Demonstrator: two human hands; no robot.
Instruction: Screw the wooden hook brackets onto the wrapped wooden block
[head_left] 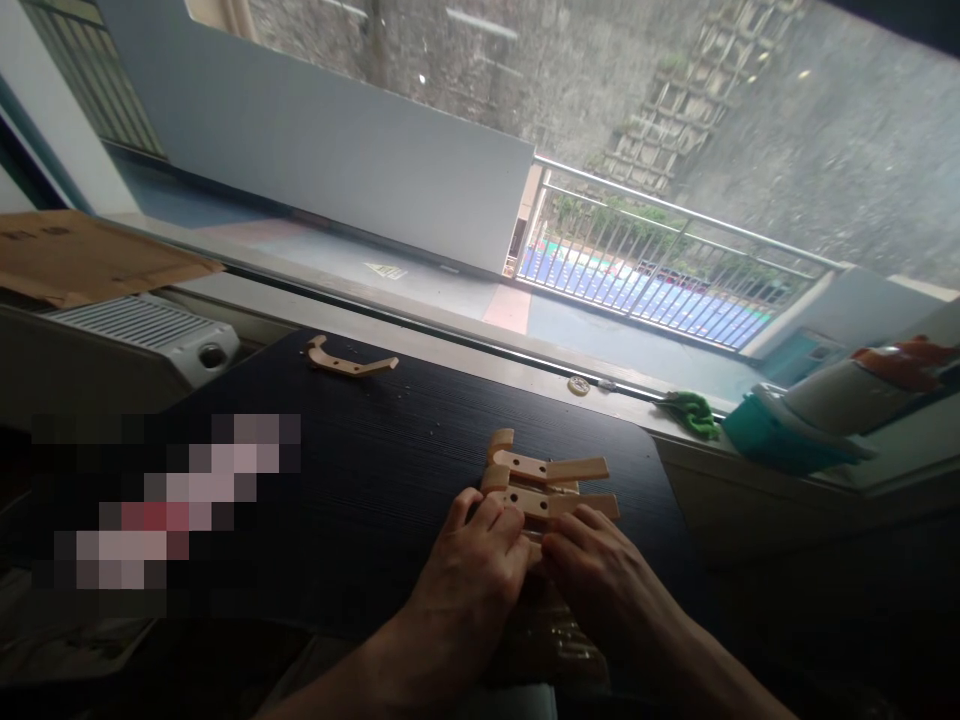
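Several pale wooden hooks with dark screw holes lie side by side on the black table, among them a far wooden hook (551,468) and a nearer wooden hook (525,502). My left hand (480,550) is closed at their left end, fingers curled down by the nearer hooks. On the right side my right hand (592,560) is closed too, its fingers bent and close to the left thumb. Between the hands a bit of another wooden hook (535,550) shows; fingers cover the rest. Below the hands lies shiny clear plastic (562,640).
Another curved wooden hook (351,366) lies at the black table's (405,450) far left. A tape roll (578,385) and a green cloth (694,414) rest on the window sill, near a teal container (780,430). Brown cardboard (97,258) lies at left; a blurred area covers the near left.
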